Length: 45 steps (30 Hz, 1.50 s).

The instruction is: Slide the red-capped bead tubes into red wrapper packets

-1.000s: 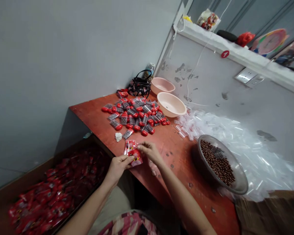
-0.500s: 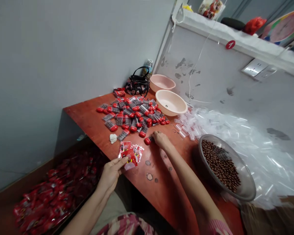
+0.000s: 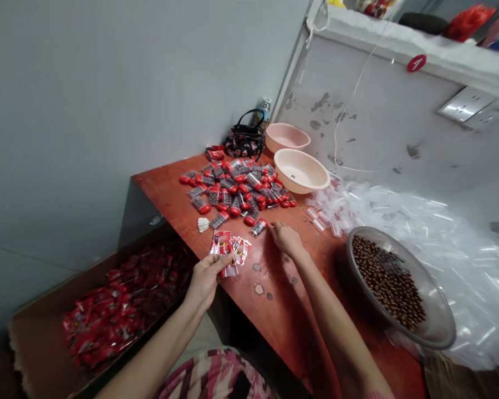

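Currently, the left hand [image 3: 205, 282] is clenched on a small bunch of red sachets [image 3: 228, 252], which stand above the fingers and overlap one another. The right hand [image 3: 286, 239] grasps nothing; its fingers are loosely curled and angled down to the red tabletop [image 3: 274, 327], just beside a capsule pack [image 3: 259, 226] with a red cap. That pack lies slightly apart from a heap of similar packs [image 3: 237, 191]. A white scrap [image 3: 203, 224] lies near the heap. Two beige basins [image 3: 301, 170] stand beyond it, by a black handbag [image 3: 245, 143]. To the right, a metal bowl of brown beads [image 3: 393, 285] sits beside loose clear tubes [image 3: 419, 244]. A cardboard box [image 3: 37, 327] of red packets stands left of the table.
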{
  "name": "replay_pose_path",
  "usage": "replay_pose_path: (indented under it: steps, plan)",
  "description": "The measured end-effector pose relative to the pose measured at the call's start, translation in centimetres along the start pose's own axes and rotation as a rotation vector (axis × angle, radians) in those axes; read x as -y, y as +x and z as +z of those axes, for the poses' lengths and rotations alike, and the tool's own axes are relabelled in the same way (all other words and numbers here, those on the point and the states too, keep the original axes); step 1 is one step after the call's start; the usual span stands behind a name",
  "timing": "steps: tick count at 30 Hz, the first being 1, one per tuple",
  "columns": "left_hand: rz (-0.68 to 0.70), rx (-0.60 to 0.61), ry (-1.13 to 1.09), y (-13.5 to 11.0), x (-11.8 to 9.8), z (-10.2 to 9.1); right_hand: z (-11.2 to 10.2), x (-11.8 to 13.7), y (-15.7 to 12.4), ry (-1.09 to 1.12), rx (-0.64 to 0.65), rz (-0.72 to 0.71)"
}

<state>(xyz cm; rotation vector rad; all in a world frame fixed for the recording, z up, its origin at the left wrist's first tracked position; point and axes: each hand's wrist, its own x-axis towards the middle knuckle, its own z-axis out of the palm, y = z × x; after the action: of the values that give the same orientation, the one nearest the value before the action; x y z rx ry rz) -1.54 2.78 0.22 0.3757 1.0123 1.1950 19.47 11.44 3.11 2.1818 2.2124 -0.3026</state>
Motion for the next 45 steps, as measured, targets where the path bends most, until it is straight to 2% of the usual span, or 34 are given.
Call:
replay_pose_path:
  steps: [3, 6, 9, 12, 14, 16, 18, 19, 20, 22, 25, 32, 37, 42, 45]
  plan:
    - [0.034, 0.008, 0.024, -0.1, 0.2, -0.1, -0.1, 1.3, 0.4, 0.032, -0.030, 0.149]
    - [0.005, 0.021, -0.010, -0.2, 0.2, 0.1, 0.2, 3.0, 1.5, 0.080, -0.043, 0.253]
    - [-0.024, 0.014, -0.060, -0.2, -0.1, 0.2, 0.4, 3.6, 2.6, 0.156, -0.047, 0.289]
    - [-0.021, -0.044, -0.144, 0.0, -0.4, -0.2, 0.3, 3.3, 2.1, 0.252, -0.060, 0.259]
    - [-0.010, -0.086, -0.216, 0.2, -0.5, -0.6, 0.4, 3.2, 0.4, 0.321, -0.082, 0.214]
    - [-0.010, -0.102, -0.272, 0.3, -0.5, -0.9, 0.8, 3.6, -2.5, 0.482, -0.097, 0.146]
    - [-0.022, -0.094, -0.311, 0.5, -0.4, -1.0, 1.6, 4.6, -6.0, 0.969, -0.126, 0.037]
    - [-0.028, -0.089, -0.326, 0.6, -0.3, -0.9, 2.1, 5.2, -7.8, 1.142, -0.105, 0.000]
    - [-0.032, -0.084, -0.337, 0.6, -0.2, -0.8, 2.6, 5.9, -9.4, 1.257, -0.065, -0.030]
    - [-0.035, -0.068, -0.344, 0.6, 0.0, -0.4, 3.4, 7.1, -12.0, 1.364, -0.076, -0.022]
    - [-0.050, -0.041, -0.330, 0.4, 0.2, 0.5, 4.3, 8.3, -13.7, 1.387, -0.127, 0.035]
    - [-0.031, 0.030, -0.297, -1.0, 0.9, 2.5, 4.7, 8.4, -13.7, 1.475, -0.210, 0.070]
    - [0.036, 0.068, -0.227, -1.0, 1.0, 2.7, 5.0, 8.1, -13.8, 1.507, -0.197, 0.060]
    - [0.013, 0.200, -0.129, -1.2, 0.7, 2.8, 5.1, 7.8, -13.8, 1.496, -0.267, 0.054]
    - [-0.047, 0.254, -0.018, -1.5, 0.8, 2.6, 5.3, 7.6, -13.8, 1.479, -0.280, 0.055]
